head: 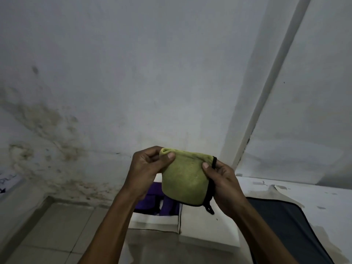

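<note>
A small yellow-green cloth point(182, 181) with a black trimmed edge and a black loop hangs in the air in front of me, folded or bunched. My left hand point(146, 168) pinches its upper left corner between thumb and fingers. My right hand point(222, 185) grips its right edge, thumb on the front beside the black loop. Both forearms reach up from the bottom of the view.
A white box or bag point(158, 220) with purple fabric point(152, 199) inside stands below the cloth on the tiled floor point(57, 225). A dark mat point(285, 225) lies on a white surface at the right. A stained white wall point(114, 73) rises behind.
</note>
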A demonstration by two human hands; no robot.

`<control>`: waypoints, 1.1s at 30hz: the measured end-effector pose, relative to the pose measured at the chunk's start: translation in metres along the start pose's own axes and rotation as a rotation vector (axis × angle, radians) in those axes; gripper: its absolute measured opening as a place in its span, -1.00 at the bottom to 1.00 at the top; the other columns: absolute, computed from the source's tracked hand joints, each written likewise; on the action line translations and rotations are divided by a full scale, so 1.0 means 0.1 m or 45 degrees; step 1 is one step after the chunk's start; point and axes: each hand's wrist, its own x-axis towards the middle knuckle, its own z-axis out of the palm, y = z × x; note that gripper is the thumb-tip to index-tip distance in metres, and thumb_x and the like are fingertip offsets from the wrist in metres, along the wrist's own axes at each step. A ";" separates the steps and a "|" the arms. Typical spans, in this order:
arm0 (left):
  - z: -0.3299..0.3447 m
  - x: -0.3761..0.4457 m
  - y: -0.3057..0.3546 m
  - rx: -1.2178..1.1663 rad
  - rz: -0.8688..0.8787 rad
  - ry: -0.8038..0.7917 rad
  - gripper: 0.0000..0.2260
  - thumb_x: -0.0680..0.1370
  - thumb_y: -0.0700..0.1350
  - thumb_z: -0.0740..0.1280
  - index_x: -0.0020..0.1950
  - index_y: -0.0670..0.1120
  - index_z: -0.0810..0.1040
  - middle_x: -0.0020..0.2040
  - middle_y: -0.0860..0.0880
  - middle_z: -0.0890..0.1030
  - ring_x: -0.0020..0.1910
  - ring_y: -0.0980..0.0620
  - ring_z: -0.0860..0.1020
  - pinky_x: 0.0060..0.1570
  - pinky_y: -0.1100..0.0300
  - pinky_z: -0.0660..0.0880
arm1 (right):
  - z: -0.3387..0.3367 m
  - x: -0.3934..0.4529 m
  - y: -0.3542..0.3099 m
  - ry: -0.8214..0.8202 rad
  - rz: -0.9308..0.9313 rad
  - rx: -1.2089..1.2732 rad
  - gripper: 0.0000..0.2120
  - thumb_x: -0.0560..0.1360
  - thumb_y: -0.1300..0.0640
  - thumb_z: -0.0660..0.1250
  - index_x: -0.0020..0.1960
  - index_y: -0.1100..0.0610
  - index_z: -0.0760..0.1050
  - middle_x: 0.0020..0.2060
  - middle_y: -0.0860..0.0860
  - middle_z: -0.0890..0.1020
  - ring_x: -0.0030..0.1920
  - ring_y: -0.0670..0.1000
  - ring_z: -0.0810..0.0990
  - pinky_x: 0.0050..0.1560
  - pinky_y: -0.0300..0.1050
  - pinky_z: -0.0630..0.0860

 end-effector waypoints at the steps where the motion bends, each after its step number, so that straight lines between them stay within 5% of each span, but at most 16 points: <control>1: 0.01 -0.01 0.04 0.015 0.013 0.001 -0.80 0.41 -0.09 0.41 -0.11 -0.22 0.64 -0.24 -0.11 0.66 -0.21 0.02 0.61 -0.23 0.15 0.56 | 0.02 0.01 0.01 0.004 0.002 0.013 -0.78 0.57 0.18 0.24 0.15 0.21 0.57 0.04 0.13 0.69 0.08 0.14 0.66 -0.02 -0.01 0.61; 5: 0.03 -0.04 0.11 0.117 0.089 0.010 -0.83 0.52 -0.10 0.37 -0.18 -0.18 0.57 -0.33 -0.08 0.53 -0.31 0.04 0.51 -0.30 0.18 0.45 | 0.07 0.03 -0.03 -0.109 0.015 0.094 -0.81 0.44 0.10 0.41 -0.01 0.19 0.57 -0.20 0.06 0.63 -0.15 0.02 0.58 -0.18 -0.12 0.53; 8: 0.07 -0.06 0.13 0.116 0.121 0.027 -0.81 0.55 -0.11 0.33 -0.18 -0.21 0.52 -0.33 -0.09 0.46 -0.34 0.03 0.46 -0.33 0.18 0.44 | 0.09 0.04 -0.04 -0.249 0.070 0.030 -0.80 0.34 0.28 0.45 -0.06 0.15 0.56 -0.27 0.07 0.63 -0.25 0.03 0.59 -0.29 -0.14 0.54; 12: 0.05 -0.04 0.14 0.028 0.094 0.085 -0.77 0.55 -0.10 0.32 -0.17 -0.26 0.48 -0.35 -0.12 0.46 -0.36 -0.01 0.44 -0.34 0.16 0.43 | 0.13 0.05 -0.02 -0.372 0.217 0.089 -0.49 0.27 0.32 0.50 0.19 0.29 0.49 0.05 0.20 0.64 0.08 0.20 0.62 0.11 0.08 0.58; 15: -0.02 -0.02 0.13 -0.050 0.003 0.147 -0.76 0.54 -0.07 0.34 -0.20 -0.23 0.48 -0.37 -0.11 0.49 -0.36 -0.04 0.47 -0.30 0.11 0.45 | 0.16 0.01 0.06 -0.398 0.384 0.109 -0.47 0.28 0.27 0.50 0.22 0.33 0.50 0.18 0.27 0.60 0.22 0.26 0.57 0.27 0.19 0.48; 19: -0.21 0.07 -0.13 -0.068 -0.345 0.338 -0.82 0.50 -0.10 0.39 -0.03 -0.21 0.57 -0.18 -0.14 0.64 -0.19 -0.08 0.61 -0.21 0.09 0.57 | 0.22 -0.01 0.16 -0.258 0.430 0.015 -0.62 0.40 0.24 0.43 0.20 0.30 0.53 0.14 0.27 0.63 0.15 0.24 0.61 0.19 0.21 0.52; 21: -0.31 0.03 -0.27 -0.243 -0.648 0.255 -0.70 0.44 -0.14 0.44 0.11 -0.24 0.53 -0.02 -0.22 0.61 -0.12 -0.11 0.61 -0.17 0.06 0.59 | 0.26 0.00 0.20 -0.189 0.453 0.055 -0.68 0.49 0.27 0.37 0.22 0.30 0.51 0.14 0.27 0.63 0.17 0.26 0.60 0.23 0.22 0.50; 24: -0.41 -0.13 -0.44 -0.415 -0.888 0.115 -0.56 0.41 -0.17 0.45 0.24 -0.03 0.41 -0.02 -0.13 0.61 -0.17 -0.13 0.61 -0.19 -0.07 0.60 | 0.27 0.02 0.27 -0.116 0.513 0.094 -0.75 0.55 0.28 0.28 0.21 0.31 0.50 0.14 0.30 0.62 0.17 0.29 0.60 0.25 0.23 0.48; 27: -0.44 -0.29 -0.58 -0.458 -0.830 0.081 -0.51 0.43 -0.31 0.41 0.24 0.12 0.43 -0.08 -0.15 0.67 -0.13 -0.19 0.62 -0.16 -0.13 0.59 | 0.27 0.02 0.31 -0.081 0.551 0.077 -0.74 0.54 0.30 0.28 0.22 0.30 0.48 0.10 0.28 0.65 0.11 0.26 0.63 0.15 0.16 0.54; 31: -0.48 -0.34 -0.60 -0.382 -0.603 0.225 -0.69 0.42 -0.38 0.39 0.07 -0.06 0.57 -0.06 -0.24 0.62 -0.08 -0.20 0.59 -0.17 -0.08 0.58 | 0.24 0.00 0.37 0.010 0.507 -0.073 -0.46 0.46 0.40 0.35 0.31 0.02 0.26 -0.05 0.18 0.69 -0.10 0.15 0.67 -0.13 0.05 0.61; 33: -0.47 -0.34 -0.59 -0.281 -0.524 0.256 -0.79 0.42 -0.39 0.39 -0.07 -0.12 0.60 -0.11 -0.21 0.63 -0.10 -0.17 0.57 -0.20 0.02 0.55 | 0.26 -0.02 0.40 0.005 0.422 -0.187 -0.46 0.47 0.44 0.31 0.28 -0.04 0.31 -0.11 0.18 0.67 -0.16 0.10 0.63 -0.17 0.01 0.58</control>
